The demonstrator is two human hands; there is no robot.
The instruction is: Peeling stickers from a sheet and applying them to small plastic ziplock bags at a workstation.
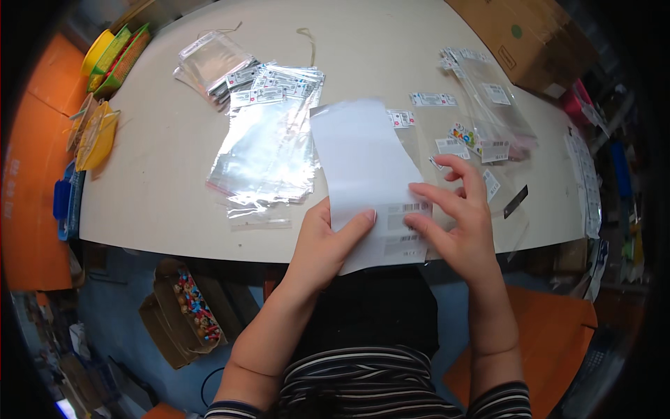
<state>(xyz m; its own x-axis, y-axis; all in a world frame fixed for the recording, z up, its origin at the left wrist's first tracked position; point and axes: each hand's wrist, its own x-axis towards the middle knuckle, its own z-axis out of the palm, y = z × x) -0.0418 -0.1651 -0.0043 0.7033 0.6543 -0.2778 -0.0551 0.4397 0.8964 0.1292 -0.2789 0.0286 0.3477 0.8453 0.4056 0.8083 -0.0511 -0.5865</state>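
My left hand (326, 241) grips a white sheet of stickers (366, 160) near its lower left edge, thumb on top. The upper part of the sheet is blank and slightly wavy. Several small printed barcode labels (403, 236) remain at its lower right. Over that right edge is my right hand (457, 216), thumb and forefinger apart beside the labels, the other fingers loosely curled. No loose label shows in its fingers. Left of the sheet lies a spread pile of clear plastic bags (269, 150) with printed header strips. The sheet partly covers another header strip (400, 119).
More clear bags (481, 77) and loose labels (452, 147) lie at the right, near a dark flat strip (516, 201). A cardboard box (530, 42) stands at the far right. Baskets (118, 59) line the left edge. Below, a carton (183, 307) holds small colourful pieces.
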